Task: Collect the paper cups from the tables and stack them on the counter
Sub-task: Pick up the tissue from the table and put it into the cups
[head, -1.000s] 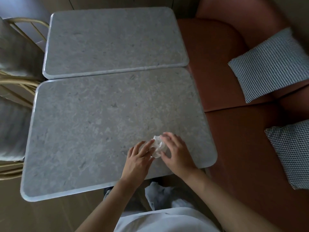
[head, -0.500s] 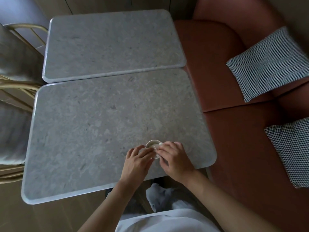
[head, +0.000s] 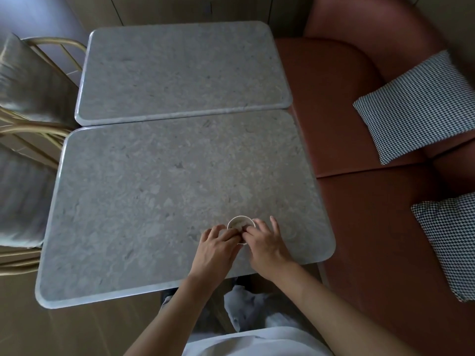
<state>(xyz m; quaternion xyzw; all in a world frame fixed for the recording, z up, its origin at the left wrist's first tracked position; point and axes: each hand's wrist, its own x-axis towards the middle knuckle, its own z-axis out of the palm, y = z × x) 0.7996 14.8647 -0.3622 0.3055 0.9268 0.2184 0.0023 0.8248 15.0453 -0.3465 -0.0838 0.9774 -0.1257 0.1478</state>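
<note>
A small white paper cup [head: 240, 222] stands upright near the front right of the near grey stone table [head: 154, 201]. Something pale and crumpled lies inside it. My left hand [head: 216, 249] touches the cup's left side with its fingertips at the rim. My right hand [head: 264, 244] closes on the cup's right side, thumb and forefinger at the rim, the other fingers spread. Both hands hide the cup's lower wall.
A second grey stone table [head: 185, 70] butts against the far edge of the near one. A rust-red bench [head: 359, 201] with two checked cushions [head: 416, 104] runs along the right. Rattan chairs with grey cushions [head: 28, 80] stand at the left.
A crumpled white paper that both hands held above the table a second ago now lies inside the cup. The hands have closed in on the cup's rim.
</note>
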